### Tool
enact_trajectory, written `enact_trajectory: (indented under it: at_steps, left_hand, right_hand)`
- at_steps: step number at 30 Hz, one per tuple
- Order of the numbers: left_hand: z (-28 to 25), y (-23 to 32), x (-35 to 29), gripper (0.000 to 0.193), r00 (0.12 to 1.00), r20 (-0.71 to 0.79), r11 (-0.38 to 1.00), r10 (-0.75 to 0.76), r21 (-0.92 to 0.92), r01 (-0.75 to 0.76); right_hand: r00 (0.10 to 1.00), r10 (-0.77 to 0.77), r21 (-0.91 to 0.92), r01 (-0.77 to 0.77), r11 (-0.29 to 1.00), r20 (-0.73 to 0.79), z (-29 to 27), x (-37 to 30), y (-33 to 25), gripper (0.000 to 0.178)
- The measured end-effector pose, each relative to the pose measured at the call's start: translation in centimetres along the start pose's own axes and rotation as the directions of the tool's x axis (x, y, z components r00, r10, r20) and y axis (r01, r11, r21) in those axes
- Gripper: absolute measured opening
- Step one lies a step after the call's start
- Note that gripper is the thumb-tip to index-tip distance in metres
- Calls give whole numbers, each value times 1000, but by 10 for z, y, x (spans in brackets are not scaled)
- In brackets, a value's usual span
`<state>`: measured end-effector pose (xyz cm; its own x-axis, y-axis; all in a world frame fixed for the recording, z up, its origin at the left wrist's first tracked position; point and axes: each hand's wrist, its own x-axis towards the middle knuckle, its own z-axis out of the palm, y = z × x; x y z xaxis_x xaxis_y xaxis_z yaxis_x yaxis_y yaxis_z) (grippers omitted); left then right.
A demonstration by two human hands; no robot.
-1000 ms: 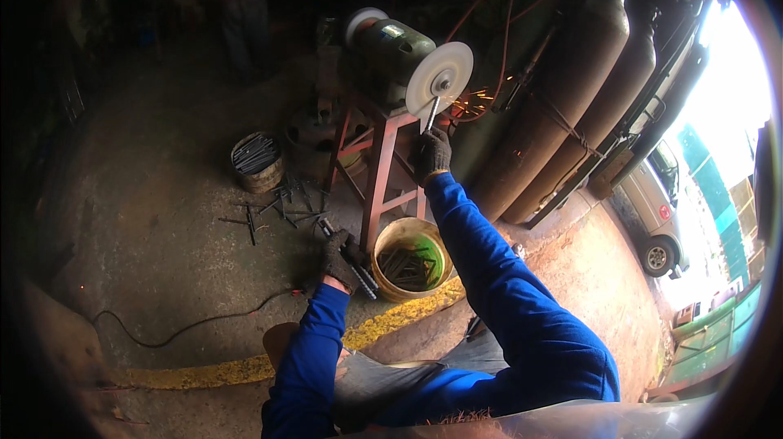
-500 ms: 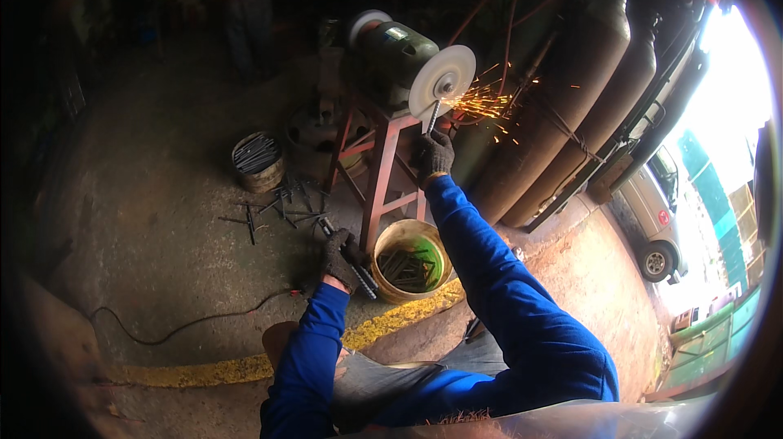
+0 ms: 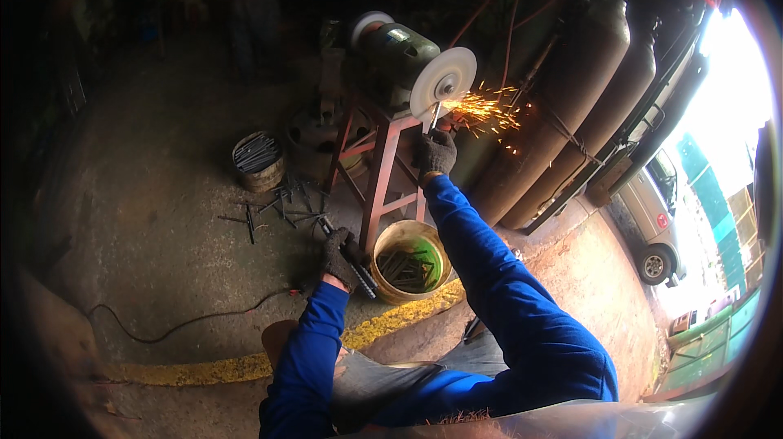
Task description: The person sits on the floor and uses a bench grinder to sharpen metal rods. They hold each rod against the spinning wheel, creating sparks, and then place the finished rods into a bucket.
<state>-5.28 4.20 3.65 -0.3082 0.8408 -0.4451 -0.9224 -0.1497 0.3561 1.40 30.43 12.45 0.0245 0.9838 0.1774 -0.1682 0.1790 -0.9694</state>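
Hands: right (image 3: 436,152) presses metal piece (image 3: 433,119) to grinder wheel (image 3: 443,83); left (image 3: 338,255) grips rods (image 3: 347,255) above concrete floor (image 3: 163,251).

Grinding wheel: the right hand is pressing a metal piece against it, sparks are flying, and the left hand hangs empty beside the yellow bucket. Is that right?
Not quite. In the head view the left hand is not empty: it grips a dark rod beside the yellow bucket. The rest holds: the right hand presses a metal piece to the grinding wheel, with sparks flying.

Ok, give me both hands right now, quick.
Left hand: gloved, closed around a dark metal rod.
Right hand: gloved, closed on a thin metal piece pressed to the grinding wheel.
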Motion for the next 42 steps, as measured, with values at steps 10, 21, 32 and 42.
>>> enact_trajectory:
  at_steps: [10,21,32,42]
  left_hand:
    - [-17,4,8,24,999,-6,999,37,12,-37]
    - [-8,0,0,20,999,-43,1000,-19,21,20]
    - [-6,3,3,25,998,-41,998,-46,38,48]
    - [-12,2,9,23,1000,-6,1000,-28,14,28]
  right_hand:
    - [989,-32,103,17,994,146,-26,-25,-11,28]
    - [957,-114,190,64,980,266,-56,-61,-9,25]
    - [787,-59,371,-222,901,614,-55,-8,36,18]
    - [708,-475,-206,646,735,522,-26,-2,30,21]
